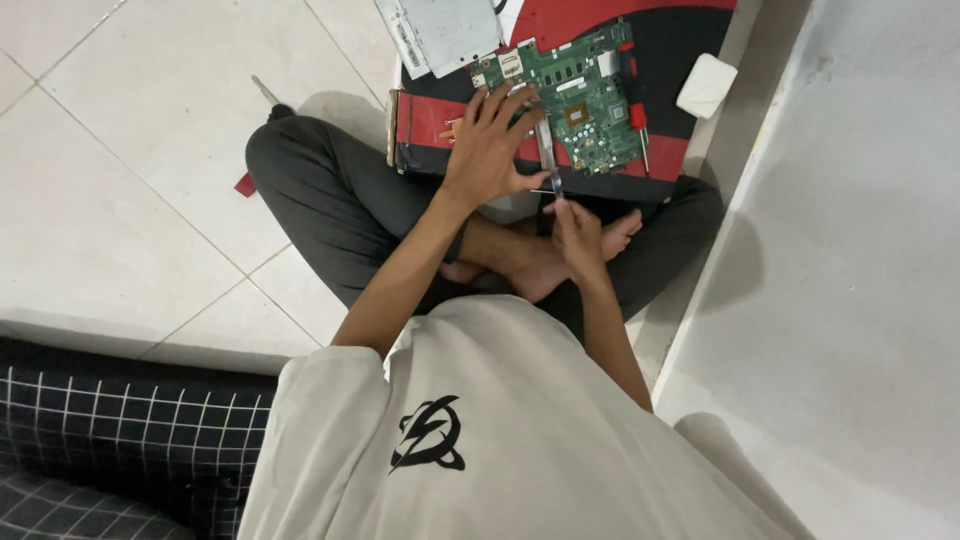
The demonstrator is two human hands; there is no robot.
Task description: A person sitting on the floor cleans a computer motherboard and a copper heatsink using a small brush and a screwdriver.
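We find the left hand (490, 145) laid flat with its fingers spread wide, pressing down on the near-left corner of the green rectangular circuit board (580, 105). The right hand (578, 232) sits closer to the body, its fingers drawn together in a pinch on the near end of a slim metal pair of tweezers (548, 160); the tips of that tool run up toward the board, passing just beside the left thumb (where exactly the tips land we cannot tell).

The circuit board lies on a red and black flat work mat (660, 60), which rests ahead of the crossed legs in dark grey trousers (320, 200). Bare feet (535, 260) show between the forearms. A red-handled screwdriver (638, 120) lies along the board's right edge. A grey metal rectangular panel (440, 32) sits at the mat's far-left corner, and a small white squarish block (706, 86) lies off its right side. All of it stands on a pale tiled floor (120, 170), with a black fabric with white grid lines (110, 430) at lower left.
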